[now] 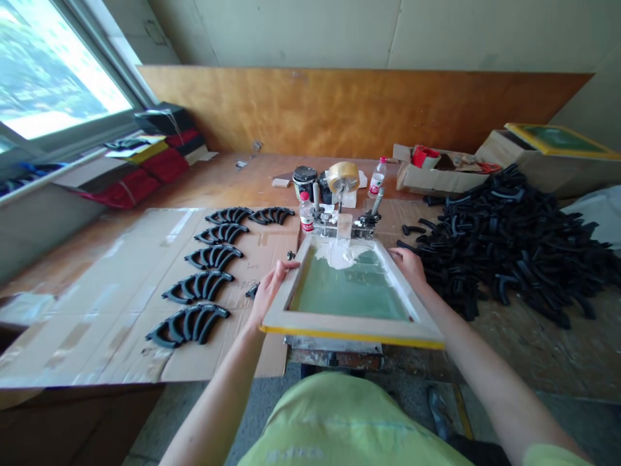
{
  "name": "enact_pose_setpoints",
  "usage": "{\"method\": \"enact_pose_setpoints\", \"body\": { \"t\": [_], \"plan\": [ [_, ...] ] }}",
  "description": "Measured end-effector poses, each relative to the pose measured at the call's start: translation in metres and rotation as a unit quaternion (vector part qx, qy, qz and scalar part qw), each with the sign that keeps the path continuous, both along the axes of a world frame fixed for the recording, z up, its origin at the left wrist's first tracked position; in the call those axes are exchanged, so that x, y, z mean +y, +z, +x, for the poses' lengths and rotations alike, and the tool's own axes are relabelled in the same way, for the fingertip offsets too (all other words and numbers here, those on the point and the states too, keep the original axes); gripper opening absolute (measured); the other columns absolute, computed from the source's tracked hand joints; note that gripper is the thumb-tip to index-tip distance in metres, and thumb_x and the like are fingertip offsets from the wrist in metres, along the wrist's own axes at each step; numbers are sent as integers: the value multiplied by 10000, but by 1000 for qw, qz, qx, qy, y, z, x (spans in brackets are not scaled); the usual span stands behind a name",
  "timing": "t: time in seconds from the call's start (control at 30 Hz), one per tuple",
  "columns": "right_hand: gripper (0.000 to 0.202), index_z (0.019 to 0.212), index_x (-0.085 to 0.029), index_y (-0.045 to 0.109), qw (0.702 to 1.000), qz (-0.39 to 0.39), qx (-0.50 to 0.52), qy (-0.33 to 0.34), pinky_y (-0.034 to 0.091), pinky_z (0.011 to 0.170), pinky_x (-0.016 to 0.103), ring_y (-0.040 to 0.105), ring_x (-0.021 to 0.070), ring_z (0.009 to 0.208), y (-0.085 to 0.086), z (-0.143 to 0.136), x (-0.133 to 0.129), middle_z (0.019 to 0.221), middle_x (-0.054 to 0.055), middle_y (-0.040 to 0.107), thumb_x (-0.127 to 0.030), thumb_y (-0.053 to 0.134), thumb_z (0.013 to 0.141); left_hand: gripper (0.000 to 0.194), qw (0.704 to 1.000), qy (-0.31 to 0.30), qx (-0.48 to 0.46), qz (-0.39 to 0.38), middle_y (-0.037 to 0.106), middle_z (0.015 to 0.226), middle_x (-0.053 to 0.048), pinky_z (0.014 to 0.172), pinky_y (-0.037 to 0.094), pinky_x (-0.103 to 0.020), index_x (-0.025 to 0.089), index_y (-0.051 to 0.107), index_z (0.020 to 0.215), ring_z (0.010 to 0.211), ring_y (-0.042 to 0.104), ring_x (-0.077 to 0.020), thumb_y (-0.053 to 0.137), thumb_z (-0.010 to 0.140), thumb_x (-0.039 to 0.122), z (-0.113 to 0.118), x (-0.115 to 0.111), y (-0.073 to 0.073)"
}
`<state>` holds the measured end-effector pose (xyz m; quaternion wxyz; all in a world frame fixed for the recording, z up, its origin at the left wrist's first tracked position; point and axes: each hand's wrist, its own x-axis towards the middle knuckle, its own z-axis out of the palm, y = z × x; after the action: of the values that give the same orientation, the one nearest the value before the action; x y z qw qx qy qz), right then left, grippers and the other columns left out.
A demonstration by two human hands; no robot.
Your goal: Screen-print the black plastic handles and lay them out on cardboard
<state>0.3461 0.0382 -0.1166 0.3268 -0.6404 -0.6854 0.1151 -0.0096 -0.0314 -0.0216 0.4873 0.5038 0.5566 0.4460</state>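
Observation:
A screen printing frame [354,323] with green mesh sits in front of me, its near edge raised and edged in yellow. White ink [339,254] lies across the far end of the mesh, where a pale squeegee [344,228] stands. On the frame's left side my left hand [269,288] is closed, thumb over the rim. My right hand [410,266] grips the right side, its fingers partly hidden. Metal hinge clamps [371,219] hold the frame's far end. A small black part [252,291] shows beside my left hand.
Curved black plastic pieces [196,285] lie in fanned rows on cardboard [116,310] at left. A large heap of similar pieces [504,239] covers the right. Behind the frame stand ink tubs [305,184], a tape roll [343,176] and two bottles [377,178]. An open box [431,180] sits beyond.

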Motion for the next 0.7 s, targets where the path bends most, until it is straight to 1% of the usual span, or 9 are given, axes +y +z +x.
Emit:
{"method": "enact_pose_setpoints", "body": {
  "t": [0.07,0.17,0.23,0.3,0.4,0.47,0.53,0.63,0.7],
  "plan": [
    [329,1160,-162,649,999,48,-12,-11,492,896,429,620,264,999,18,-4,18,1132,126,644,-248,499,880,608,998,-14,12,-54,681,799,-44,535,433,-240,156,679,1133,631,581,-159,545,790,639,-6,-14,-33],
    [521,1288,-149,547,988,113,-87,57,436,995,406,515,276,1182,40,-46,44,1333,148,509,-219,659,784,691,997,9,7,-77,678,780,-32,578,470,-255,171,574,1305,667,610,-175,628,749,578,-8,-20,-85],
    [503,1245,-149,560,978,97,-155,103,432,981,392,504,279,1173,46,-78,56,1282,147,534,-184,686,760,722,996,23,9,-81,671,770,-20,609,482,-265,183,503,1374,677,616,-173,625,762,547,-8,-19,-112],
    [340,1122,-156,605,969,38,-204,132,458,898,359,552,263,1066,45,-101,61,1116,125,613,-168,654,786,713,996,24,16,-83,668,781,-17,630,486,-272,187,475,1396,683,614,-169,605,785,530,-8,-16,-128],
    [133,958,-159,624,958,-41,-242,152,455,802,318,586,234,919,34,-112,52,957,104,652,-168,598,828,680,996,15,27,-88,671,807,-22,650,487,-279,190,494,1379,694,611,-169,585,800,535,-10,-14,-137],
    [94,909,-158,623,949,-44,-253,184,438,800,307,581,223,905,27,-109,36,940,101,654,-147,575,829,657,995,15,36,-91,671,817,-23,662,488,-280,193,519,1356,708,611,-171,578,802,541,-11,-15,-137],
    [117,899,-156,625,935,-23,-252,248,425,809,303,572,219,915,24,-102,17,925,94,651,-111,545,826,637,995,20,42,-92,671,818,-21,671,487,-280,196,535,1339,720,612,-172,575,804,538,-11,-16,-135],
    [156,888,-161,630,905,-6,-233,356,416,790,294,567,209,896,31,-93,-2,886,79,645,-81,509,830,613,994,32,38,-95,670,812,-24,675,488,-281,196,559,1312,729,612,-178,591,793,521,-10,-17,-131],
    [126,838,-181,628,894,-22,-215,392,410,747,280,567,195,842,38,-91,-2,838,53,636,-99,533,828,605,994,38,27,-94,672,814,-29,671,489,-283,197,577,1290,737,615,-186,612,777,514,-9,-17,-130]
  ]
}}
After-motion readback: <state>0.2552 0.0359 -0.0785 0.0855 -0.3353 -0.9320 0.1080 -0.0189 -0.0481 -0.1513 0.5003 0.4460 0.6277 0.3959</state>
